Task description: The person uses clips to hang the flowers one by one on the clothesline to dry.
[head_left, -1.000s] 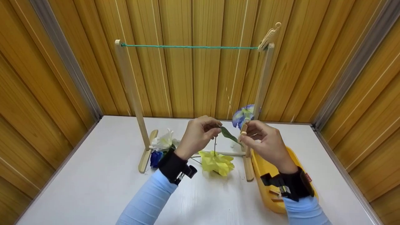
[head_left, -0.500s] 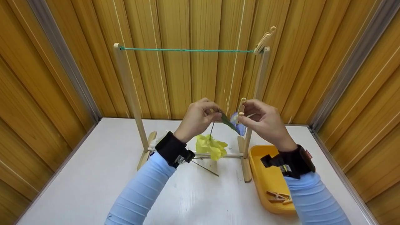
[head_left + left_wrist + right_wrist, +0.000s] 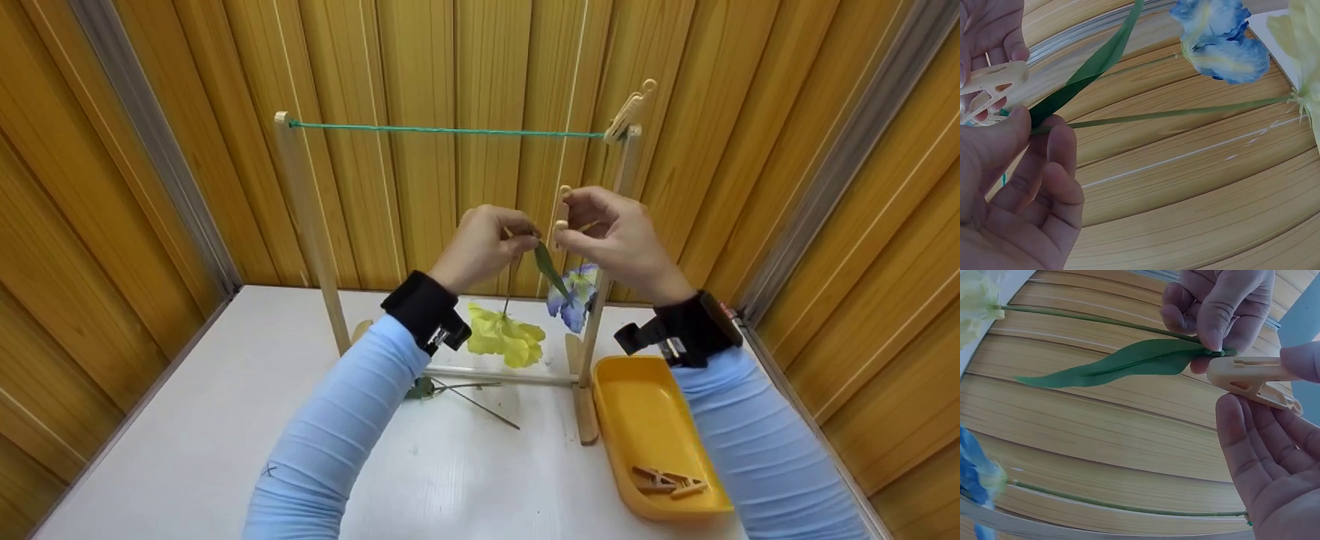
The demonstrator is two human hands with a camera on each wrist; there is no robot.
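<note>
My left hand (image 3: 517, 241) pinches the thin stem (image 3: 1174, 112) of a yellow flower (image 3: 506, 337), which hangs head down over the table. A green leaf (image 3: 1123, 363) sticks out just below the pinch. My right hand (image 3: 564, 217) holds a pale wooden clothespin (image 3: 561, 214) upright, close against the left fingertips (image 3: 1213, 332) and the stem's top. Both hands are below the green string (image 3: 450, 130) stretched between two wooden posts. A blue flower (image 3: 574, 296) hangs beside the right post (image 3: 611, 225); I cannot tell what holds it.
Another clothespin (image 3: 628, 112) is clipped on top of the right post. A yellow tray (image 3: 622, 390) with several clothespins (image 3: 664, 480) lies at the right on the white table (image 3: 187, 435). A loose stem (image 3: 472, 397) lies by the rack's base. Wooden walls close in.
Both hands have risen toward the string, carrying the yellow flower and the clothespin. The flower has lifted off the table and now hangs in the air.
</note>
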